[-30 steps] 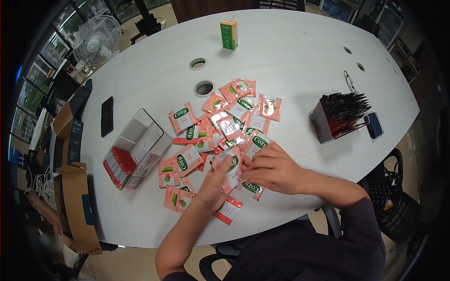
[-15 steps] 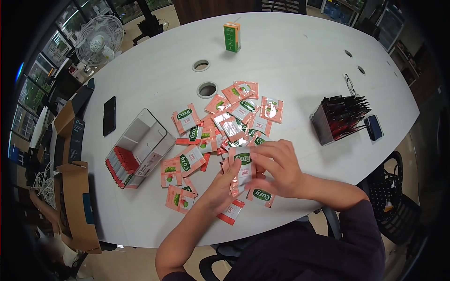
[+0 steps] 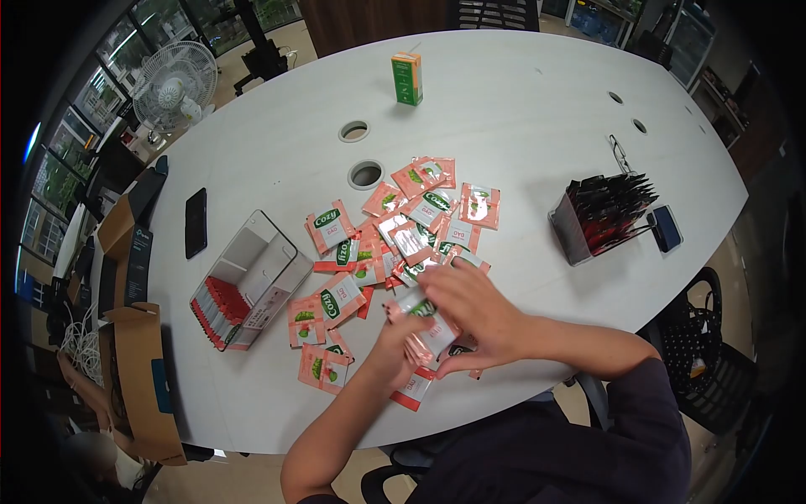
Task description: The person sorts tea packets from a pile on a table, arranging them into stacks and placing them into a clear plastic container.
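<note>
hands (image 3: 437, 323) over sachet stack (image 3: 426, 334), grip partly hidden

The white oval table (image 3: 520, 101) lay bare across its far half, where only a green and orange drink carton (image 3: 407, 78) stood upright near the far edge. 2 round cable holes (image 3: 365, 174) opened just beyond the spread of pink and white sachets (image 3: 403, 227), which blocked the middle. On the left, a clear plastic bin of red packets (image 3: 243, 281) sat just beside the spread, with a black phone (image 3: 195, 222) near its far side. On the right, a clear holder of dark packets (image 3: 600, 214) stood well apart from the sachets, leaving an open lane between them. The near edge under both arms was free.
</note>
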The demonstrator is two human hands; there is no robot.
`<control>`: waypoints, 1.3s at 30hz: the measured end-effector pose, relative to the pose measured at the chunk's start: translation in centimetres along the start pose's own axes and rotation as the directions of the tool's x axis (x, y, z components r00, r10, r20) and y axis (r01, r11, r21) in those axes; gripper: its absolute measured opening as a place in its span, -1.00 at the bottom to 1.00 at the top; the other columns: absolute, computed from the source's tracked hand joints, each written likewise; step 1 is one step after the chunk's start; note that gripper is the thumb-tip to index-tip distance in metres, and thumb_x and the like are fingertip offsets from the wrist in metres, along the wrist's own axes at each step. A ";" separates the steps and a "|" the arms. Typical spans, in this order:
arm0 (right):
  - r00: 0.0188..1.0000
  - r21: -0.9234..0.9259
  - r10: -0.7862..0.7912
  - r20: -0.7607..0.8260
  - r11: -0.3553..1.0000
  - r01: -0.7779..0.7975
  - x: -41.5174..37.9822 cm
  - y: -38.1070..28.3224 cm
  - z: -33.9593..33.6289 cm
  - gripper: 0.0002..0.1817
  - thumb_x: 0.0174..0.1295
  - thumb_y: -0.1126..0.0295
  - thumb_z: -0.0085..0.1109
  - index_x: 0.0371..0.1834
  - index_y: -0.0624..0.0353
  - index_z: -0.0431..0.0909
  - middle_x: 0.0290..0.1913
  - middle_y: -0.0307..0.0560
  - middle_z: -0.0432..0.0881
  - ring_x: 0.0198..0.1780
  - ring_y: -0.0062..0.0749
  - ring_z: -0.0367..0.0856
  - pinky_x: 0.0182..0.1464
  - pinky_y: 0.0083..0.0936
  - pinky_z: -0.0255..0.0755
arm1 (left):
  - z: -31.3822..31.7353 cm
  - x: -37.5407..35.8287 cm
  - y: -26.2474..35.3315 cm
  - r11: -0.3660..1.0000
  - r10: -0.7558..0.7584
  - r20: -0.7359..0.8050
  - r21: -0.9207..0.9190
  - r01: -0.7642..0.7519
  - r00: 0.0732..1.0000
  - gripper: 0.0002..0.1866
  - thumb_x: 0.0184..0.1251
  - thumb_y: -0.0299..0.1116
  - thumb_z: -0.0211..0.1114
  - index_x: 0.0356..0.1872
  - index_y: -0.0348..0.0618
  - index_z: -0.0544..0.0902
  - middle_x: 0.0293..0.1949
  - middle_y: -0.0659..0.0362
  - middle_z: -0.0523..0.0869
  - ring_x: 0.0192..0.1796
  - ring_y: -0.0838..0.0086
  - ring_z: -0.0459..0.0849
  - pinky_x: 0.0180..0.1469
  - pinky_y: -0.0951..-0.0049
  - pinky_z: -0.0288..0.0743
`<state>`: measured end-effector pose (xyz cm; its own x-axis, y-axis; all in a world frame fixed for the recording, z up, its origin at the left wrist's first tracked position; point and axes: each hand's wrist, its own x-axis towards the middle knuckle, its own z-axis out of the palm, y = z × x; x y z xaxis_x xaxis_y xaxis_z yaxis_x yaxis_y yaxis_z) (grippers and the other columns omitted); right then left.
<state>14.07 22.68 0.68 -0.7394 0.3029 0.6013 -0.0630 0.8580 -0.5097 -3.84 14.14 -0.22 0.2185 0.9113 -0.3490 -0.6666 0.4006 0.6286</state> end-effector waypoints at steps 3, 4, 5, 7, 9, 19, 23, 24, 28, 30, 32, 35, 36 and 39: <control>0.991 -0.086 0.116 -0.062 0.989 -0.121 0.5 1.0 -1.6 -0.09 -0.01 0.23 0.52 0.43 0.25 0.30 0.32 0.15 0.46 0.32 0.08 0.45 0.34 -0.05 0.26 | -1.3 0.8 0.5 0.953 0.174 0.130 -0.273 -0.134 0.976 -0.41 0.28 -0.36 0.19 0.35 -0.26 0.35 -0.13 0.14 0.58 0.03 0.35 0.64 0.29 0.21 0.48; 0.986 -0.182 0.160 -0.054 0.969 -0.168 0.4 2.0 -1.9 -0.14 0.00 0.28 0.50 0.41 0.26 0.33 0.29 0.15 0.48 0.28 0.07 0.48 0.30 -0.08 0.31 | -0.9 0.9 1.1 0.947 0.227 0.153 -0.266 -0.181 0.962 -0.34 0.26 -0.30 0.20 0.40 -0.25 0.32 -0.21 0.20 0.49 -0.05 0.37 0.57 0.32 0.20 0.37; 0.978 -0.276 0.204 -0.050 0.938 -0.210 0.1 2.8 -2.1 -0.19 0.02 0.33 0.47 0.38 0.27 0.35 0.25 0.15 0.50 0.25 0.06 0.50 0.25 -0.11 0.36 | -1.0 0.9 1.4 0.944 0.236 0.123 -0.262 -0.198 0.964 -0.33 0.26 -0.31 0.20 0.41 -0.25 0.30 -0.22 0.20 0.48 -0.08 0.39 0.54 0.27 0.24 0.37; 0.940 -0.313 0.340 0.020 0.895 -0.317 -0.5 3.8 -2.4 -0.25 0.03 0.41 0.42 0.36 0.27 0.39 0.15 0.11 0.55 0.14 0.02 0.54 0.14 -0.15 0.42 | -1.5 0.7 1.9 0.939 0.256 0.062 -0.252 -0.233 0.965 -0.32 0.27 -0.32 0.19 0.44 -0.25 0.28 -0.24 0.21 0.46 -0.14 0.44 0.50 0.18 0.30 0.39; 0.882 -0.293 0.467 0.066 0.854 -0.430 -0.4 3.9 -2.6 -0.27 0.03 0.48 0.39 0.36 0.26 0.40 0.06 0.06 0.58 0.05 -0.01 0.56 0.06 -0.17 0.46 | -1.4 0.7 2.1 0.933 0.262 0.033 -0.264 -0.245 0.964 -0.28 0.25 -0.37 0.20 0.47 -0.24 0.26 -0.18 0.20 0.48 -0.15 0.47 0.49 0.09 0.32 0.39; 0.867 -0.384 0.497 -0.036 0.794 -0.472 -1.0 3.8 -2.2 -0.27 0.01 0.41 0.52 0.31 0.24 0.46 -0.18 -0.06 0.63 -0.09 -0.17 0.56 -0.09 -0.23 0.48 | -1.5 0.8 1.7 0.952 0.252 -0.068 -0.163 -0.260 0.965 -0.27 0.20 -0.43 0.21 0.47 -0.27 0.29 0.01 0.08 0.58 -0.17 0.45 0.56 0.01 0.33 0.46; 0.815 -0.344 0.573 0.083 0.784 -0.517 -0.3 3.2 -2.8 -0.26 -0.05 0.32 0.60 0.25 0.25 0.50 -0.29 -0.14 0.65 -0.16 -0.16 0.59 -0.10 -0.27 0.48 | -1.7 1.0 1.7 0.951 0.261 -0.073 -0.153 -0.269 0.963 -0.27 0.20 -0.41 0.21 0.47 -0.27 0.29 0.00 0.07 0.59 -0.17 0.44 0.57 0.01 0.32 0.46; 0.811 -0.290 0.578 0.091 0.794 -0.534 -0.4 3.3 -2.8 -0.31 -0.05 0.32 0.60 0.19 0.24 0.54 -0.31 -0.15 0.65 -0.17 -0.16 0.59 -0.11 -0.27 0.48 | -1.6 0.9 1.7 0.951 0.261 -0.066 -0.153 -0.268 0.963 -0.27 0.21 -0.41 0.21 0.47 -0.27 0.29 0.00 0.07 0.60 -0.16 0.44 0.57 0.01 0.32 0.46; 0.713 -0.084 0.674 0.193 0.735 -0.672 -0.8 4.4 -2.9 -0.50 -0.05 0.33 0.62 -0.01 0.20 0.66 -0.35 -0.16 0.65 -0.21 -0.19 0.59 -0.12 -0.32 0.47 | -1.5 0.9 1.6 0.954 0.263 -0.059 -0.135 -0.269 0.963 -0.27 0.23 -0.40 0.21 0.47 -0.27 0.28 -0.02 0.06 0.59 -0.15 0.44 0.58 0.02 0.33 0.46; 0.709 -0.065 0.672 0.212 0.734 -0.676 -1.0 4.9 -2.9 -0.58 -0.03 0.32 0.61 -0.09 0.18 0.70 -0.35 -0.16 0.66 -0.21 -0.21 0.59 -0.12 -0.34 0.47 | -1.5 0.9 1.6 0.954 0.269 -0.059 -0.123 -0.275 0.961 -0.28 0.24 -0.40 0.21 0.47 -0.27 0.28 -0.03 0.06 0.59 -0.15 0.45 0.58 0.02 0.34 0.46; 0.792 -0.122 0.590 0.158 0.807 -0.578 -1.3 5.2 -2.7 -0.64 0.00 0.27 0.59 -0.16 0.16 0.72 -0.35 -0.16 0.67 -0.19 -0.21 0.60 -0.13 -0.34 0.46 | -1.8 1.0 1.6 0.953 0.276 -0.048 -0.117 -0.280 0.960 -0.29 0.25 -0.39 0.21 0.47 -0.27 0.29 -0.04 0.07 0.59 -0.15 0.45 0.58 0.01 0.34 0.46; 0.865 -0.345 0.499 0.061 0.824 -0.450 -1.0 4.3 -2.7 -0.60 0.03 0.22 0.57 -0.09 0.13 0.71 -0.31 -0.18 0.69 -0.17 -0.22 0.62 -0.13 -0.33 0.44 | -1.7 0.9 1.7 0.951 0.288 -0.045 -0.104 -0.291 0.957 -0.30 0.25 -0.39 0.21 0.46 -0.28 0.30 -0.04 0.07 0.59 -0.15 0.45 0.58 0.02 0.34 0.46; 0.877 -0.378 0.477 0.059 0.824 -0.422 -0.8 3.7 -2.6 -0.57 0.01 0.21 0.57 -0.07 0.11 0.70 -0.31 -0.18 0.69 -0.17 -0.23 0.62 -0.14 -0.32 0.44 | -1.6 0.9 1.8 0.952 0.290 -0.052 -0.091 -0.294 0.956 -0.30 0.26 -0.39 0.21 0.46 -0.28 0.30 -0.05 0.07 0.59 -0.15 0.45 0.58 0.03 0.34 0.46; 0.887 -0.406 0.452 0.093 0.831 -0.380 -0.4 2.1 -2.2 -0.48 -0.05 0.19 0.59 0.01 0.08 0.67 -0.32 -0.20 0.69 -0.17 -0.24 0.61 -0.15 -0.30 0.43 | -1.4 0.7 1.9 0.953 0.294 -0.073 -0.058 -0.299 0.953 -0.32 0.27 -0.38 0.20 0.46 -0.29 0.31 -0.05 0.08 0.58 -0.15 0.46 0.57 0.03 0.34 0.46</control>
<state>15.70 25.28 0.69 -0.7471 0.6175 0.2460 0.5009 0.7663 -0.4024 -5.91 15.39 -0.24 -0.0397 0.9794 -0.1980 -0.7416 0.1039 0.6628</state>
